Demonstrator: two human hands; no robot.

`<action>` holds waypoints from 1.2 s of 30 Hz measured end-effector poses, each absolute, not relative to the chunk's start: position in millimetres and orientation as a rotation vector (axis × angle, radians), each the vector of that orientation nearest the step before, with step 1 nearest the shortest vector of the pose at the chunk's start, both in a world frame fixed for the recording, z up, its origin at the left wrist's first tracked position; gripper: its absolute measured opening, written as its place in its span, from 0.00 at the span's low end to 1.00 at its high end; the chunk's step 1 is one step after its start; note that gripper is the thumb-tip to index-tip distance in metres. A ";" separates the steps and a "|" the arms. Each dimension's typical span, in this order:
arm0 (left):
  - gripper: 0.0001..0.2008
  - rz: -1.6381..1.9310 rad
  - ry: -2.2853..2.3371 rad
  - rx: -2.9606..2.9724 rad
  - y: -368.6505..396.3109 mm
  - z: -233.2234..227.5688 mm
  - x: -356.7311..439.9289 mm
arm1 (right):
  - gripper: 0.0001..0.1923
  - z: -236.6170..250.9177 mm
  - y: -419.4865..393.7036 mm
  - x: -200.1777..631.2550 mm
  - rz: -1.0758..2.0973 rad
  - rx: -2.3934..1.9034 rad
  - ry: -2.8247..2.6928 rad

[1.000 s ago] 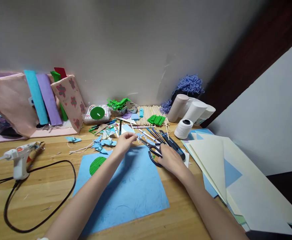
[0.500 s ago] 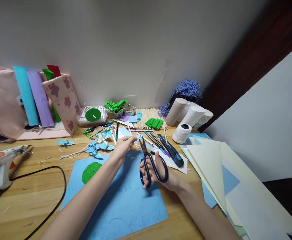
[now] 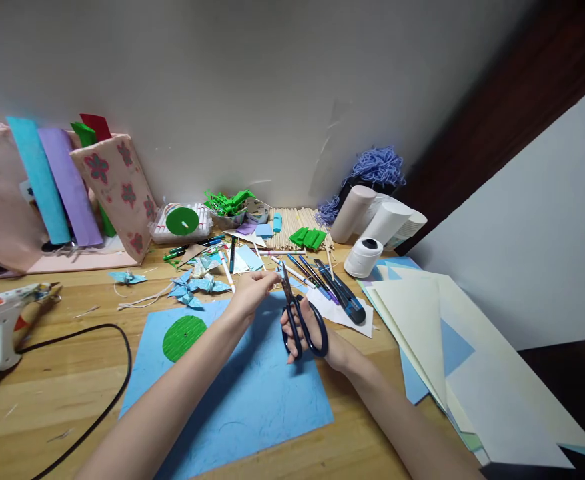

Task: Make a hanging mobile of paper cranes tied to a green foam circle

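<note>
Black scissors (image 3: 291, 301), right hand (image 3: 311, 325) gripping, left hand (image 3: 253, 288) pinching something unclear, blue sheet's (image 3: 277, 400) near-right corner open

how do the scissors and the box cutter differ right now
The scissors are held in the right hand, while the box cutter lies unheld, partly on a piece of white paper. The scissors have two looped handles; the box cutter has one long, straight body. The scissors' handles are plain and dark, whereas the box cutter's dark body shows some blue. Both are mostly dark cutting tools.
</note>
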State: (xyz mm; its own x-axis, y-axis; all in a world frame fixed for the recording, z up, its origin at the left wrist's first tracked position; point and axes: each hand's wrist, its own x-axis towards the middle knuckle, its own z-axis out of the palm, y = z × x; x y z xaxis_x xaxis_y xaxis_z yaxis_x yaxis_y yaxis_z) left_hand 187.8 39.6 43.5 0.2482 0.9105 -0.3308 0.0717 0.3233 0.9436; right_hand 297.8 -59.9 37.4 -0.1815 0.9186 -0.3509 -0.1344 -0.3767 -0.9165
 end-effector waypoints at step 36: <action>0.06 0.574 1.126 0.795 47.5 32.1 190.1 | 0.26 25.0 -65.0 295.5 1.516 -1.530 -1.042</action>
